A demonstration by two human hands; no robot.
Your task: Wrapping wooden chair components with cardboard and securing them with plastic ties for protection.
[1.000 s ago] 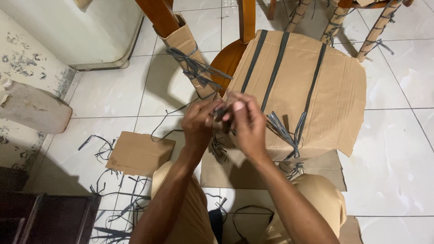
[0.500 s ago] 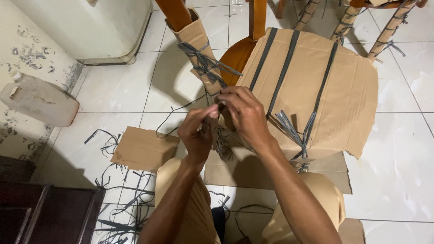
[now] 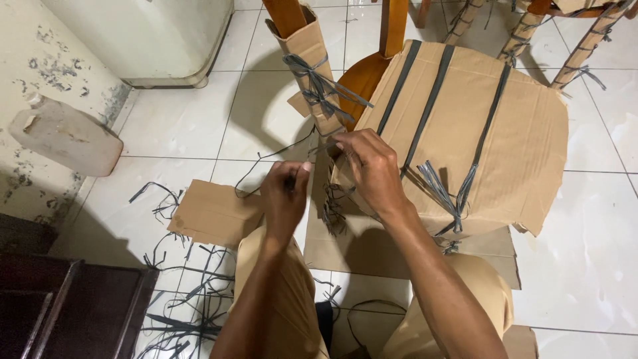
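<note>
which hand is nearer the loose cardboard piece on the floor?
Left. The left hand sits just right of the cardboard piece, almost over its edge. The right hand is farther right, against the wrapped chair seat.

Matt brown corrugated cardboard (image 3: 505,133) wraps chair seat, centre-right, bound w/ flat grey plastic strapping (image 3: 428,100). Chair leg (image 3: 392,23), top centre, is glossy varnished wood. Floor tiles (image 3: 179,119), upper left, are smooth, shiny white ceramic.

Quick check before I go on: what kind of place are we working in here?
Probably a home or small workshop floor used for packing furniture: white floor tiles, a wooden chair wrapped in cardboard and tied with grey strapping, strap offcuts scattered around.
</note>
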